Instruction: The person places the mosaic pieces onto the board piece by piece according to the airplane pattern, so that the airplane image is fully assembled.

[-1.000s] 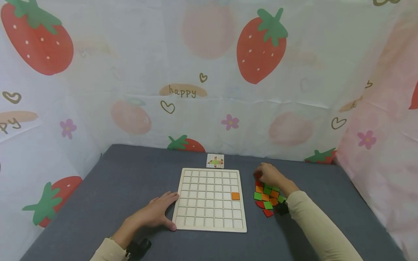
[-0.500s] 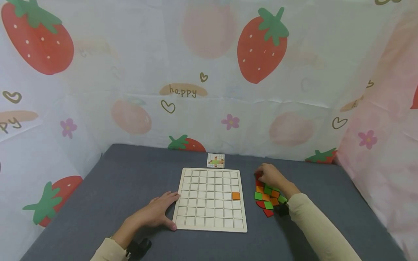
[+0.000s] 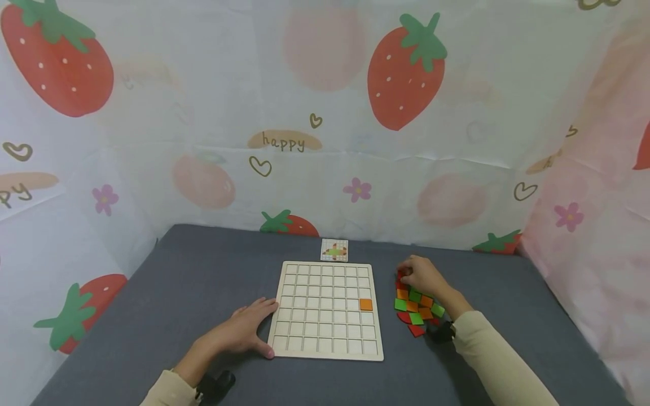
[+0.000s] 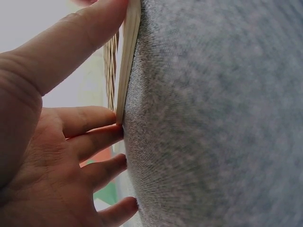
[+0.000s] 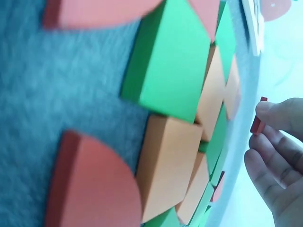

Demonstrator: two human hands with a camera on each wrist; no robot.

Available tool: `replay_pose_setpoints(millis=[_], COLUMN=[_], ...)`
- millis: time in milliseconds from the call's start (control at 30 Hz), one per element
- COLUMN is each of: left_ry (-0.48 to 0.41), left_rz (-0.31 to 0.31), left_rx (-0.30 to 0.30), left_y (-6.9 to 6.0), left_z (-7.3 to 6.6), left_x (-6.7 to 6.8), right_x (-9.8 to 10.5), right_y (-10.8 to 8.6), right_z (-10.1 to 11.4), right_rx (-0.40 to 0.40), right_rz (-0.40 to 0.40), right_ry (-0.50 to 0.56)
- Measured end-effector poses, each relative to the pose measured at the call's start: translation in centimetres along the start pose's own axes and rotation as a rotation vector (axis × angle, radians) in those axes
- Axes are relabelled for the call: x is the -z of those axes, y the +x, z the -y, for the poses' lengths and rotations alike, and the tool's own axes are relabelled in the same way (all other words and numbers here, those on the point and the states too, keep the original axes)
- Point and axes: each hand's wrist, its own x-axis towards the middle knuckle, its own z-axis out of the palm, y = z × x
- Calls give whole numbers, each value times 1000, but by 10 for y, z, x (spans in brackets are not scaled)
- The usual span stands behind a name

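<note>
The right hand [image 3: 424,276], right of centre in the head view, pinches a red piece [image 5: 259,116], its long axis near upright in the right wrist view. The left hand [image 3: 244,327], lower left of centre, grasps nothing; thumb and fingers spread against the left edge of the board [image 3: 326,304]. The board lies left of the red piece; a strip of table [image 3: 388,349] separates its right edge from the tiles [image 3: 412,307] below the right hand.
</note>
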Motion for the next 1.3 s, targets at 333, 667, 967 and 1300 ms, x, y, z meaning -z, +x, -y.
replay_pose_setpoints(millis=[333, 667, 967, 1300], left_ry=[7, 16, 27, 32], left_rz=[-1, 0, 10, 20], left_rx=[1, 4, -2, 6], left_y=[1, -1, 0, 2], left_z=[1, -2, -1, 1], left_x=[-1, 1, 0, 0], right_x=[1, -3, -5, -13], right_y=[-10, -13, -12, -7], right_z=[16, 28, 42, 57], right_rx=[6, 21, 46, 43], right_rz=[-41, -61, -56, -47], right_ry=[47, 81, 118, 124])
